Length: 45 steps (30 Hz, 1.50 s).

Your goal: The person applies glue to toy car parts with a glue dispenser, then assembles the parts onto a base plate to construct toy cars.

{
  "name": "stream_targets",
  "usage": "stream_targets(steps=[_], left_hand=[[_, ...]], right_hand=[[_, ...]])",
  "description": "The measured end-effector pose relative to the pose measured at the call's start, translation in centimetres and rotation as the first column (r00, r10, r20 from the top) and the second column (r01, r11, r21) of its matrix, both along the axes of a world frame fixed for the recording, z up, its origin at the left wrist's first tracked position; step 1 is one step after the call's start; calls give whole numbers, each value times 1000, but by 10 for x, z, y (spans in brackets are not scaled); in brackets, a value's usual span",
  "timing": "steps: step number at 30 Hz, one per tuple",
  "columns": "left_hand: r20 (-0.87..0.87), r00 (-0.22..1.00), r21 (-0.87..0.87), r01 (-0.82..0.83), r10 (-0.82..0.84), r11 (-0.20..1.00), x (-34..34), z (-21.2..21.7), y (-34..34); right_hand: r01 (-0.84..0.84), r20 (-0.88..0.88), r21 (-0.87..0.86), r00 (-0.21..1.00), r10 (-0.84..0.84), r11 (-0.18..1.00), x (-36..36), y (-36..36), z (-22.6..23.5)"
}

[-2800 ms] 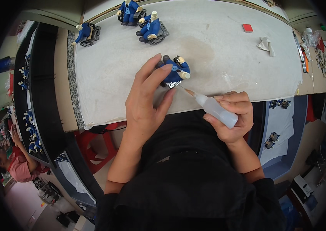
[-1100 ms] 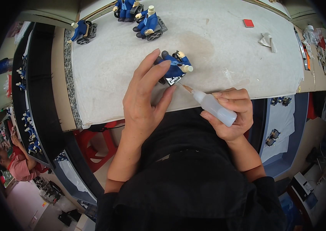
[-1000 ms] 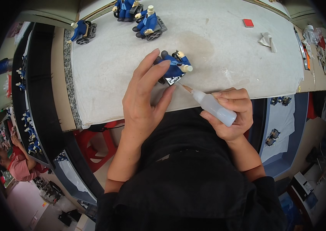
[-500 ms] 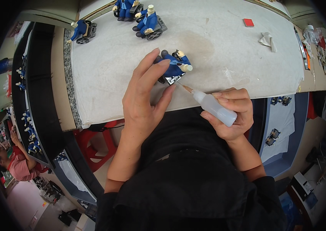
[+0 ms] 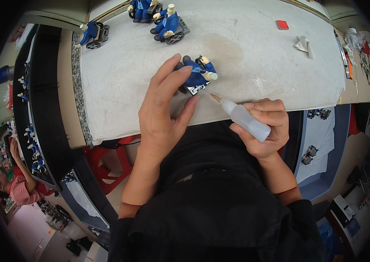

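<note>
A seated toy figure in a blue suit, its neck topped by a cream plug with no head, lies tilted on the white-covered table. My left hand steadies it, with fingertips over its left side and thumb by the silvery-white base. Pinched in my right hand is a translucent squeeze bottle with a thin needle tip. That tip points at the figure's base, a small gap away. Part of the figure is hidden by my left fingers.
Farther back sit other headless figures in wheelchairs, one near the middle and another at left. A red square block and crumpled tissue lie at right. Blue trays with parts flank me; a person works at far left.
The squeeze bottle in my right hand has shifted slightly right and toward me, drawing its needle tip back from the figure. My left hand has barely moved.
</note>
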<state>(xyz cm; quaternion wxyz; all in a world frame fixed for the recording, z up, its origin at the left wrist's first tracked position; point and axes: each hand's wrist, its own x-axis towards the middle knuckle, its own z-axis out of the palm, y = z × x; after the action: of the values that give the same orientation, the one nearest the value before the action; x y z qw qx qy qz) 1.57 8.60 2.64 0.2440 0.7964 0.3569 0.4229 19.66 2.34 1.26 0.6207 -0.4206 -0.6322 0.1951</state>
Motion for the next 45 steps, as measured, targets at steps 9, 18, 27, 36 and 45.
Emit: stream_targets(steps=[9,18,27,36,45], left_hand=[[62,996,80,-63,59,995,3,-1,3],[57,996,79,-67,63,995,3,-1,2],[55,997,90,-63,58,994,3,-1,3],[58,996,83,-69,65,994,3,-1,1],[40,995,-3,-93,93,996,4,3,4]], right_hand=[[-8,12,-25,1000,9,1000,-1,-2,1],[23,22,4,999,-23,1000,-1,1,0],[29,14,5,999,-29,1000,-2,1,2],[28,22,4,999,-28,1000,-2,-1,0],[-25,-121,-10,992,24,1000,13,-2,4]])
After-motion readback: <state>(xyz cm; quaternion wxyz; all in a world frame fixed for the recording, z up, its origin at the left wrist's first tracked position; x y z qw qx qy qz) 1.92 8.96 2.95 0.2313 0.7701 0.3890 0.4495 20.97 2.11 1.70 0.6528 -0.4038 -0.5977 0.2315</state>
